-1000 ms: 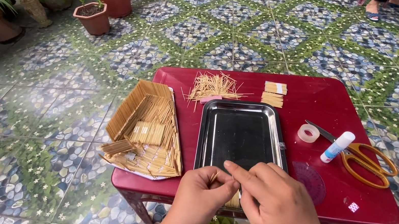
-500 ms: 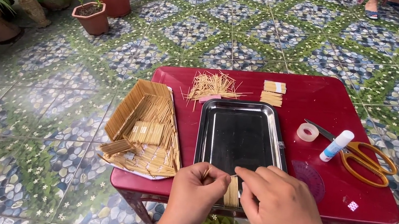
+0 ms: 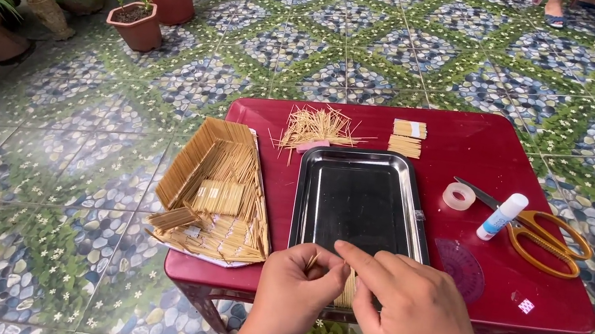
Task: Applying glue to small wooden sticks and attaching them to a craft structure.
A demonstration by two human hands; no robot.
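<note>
A small bundle of toothpicks [image 3: 347,288] is pinched upright between the left hand [image 3: 297,286] and the right hand [image 3: 419,321] at the near rim of the steel tray [image 3: 309,191]; the left hand is curled closed around a few sticks, the right hand's fingers [image 3: 358,258] pressed against the bundle's side. The tray itself holds nothing yet. To its left a partly built toothpick structure [image 3: 215,179] is seen, with slanted walls finished and small flat panels lying inside it. A loose toothpick pile [image 3: 318,125] and two cut stacks [image 3: 408,137] remain unused at the far edge of the red surface [image 3: 483,149]. Tape roll [image 3: 459,196], glue bottle [image 3: 502,216] and scissors [image 3: 545,238] lie to the right. The work is judged about midway.
</note>
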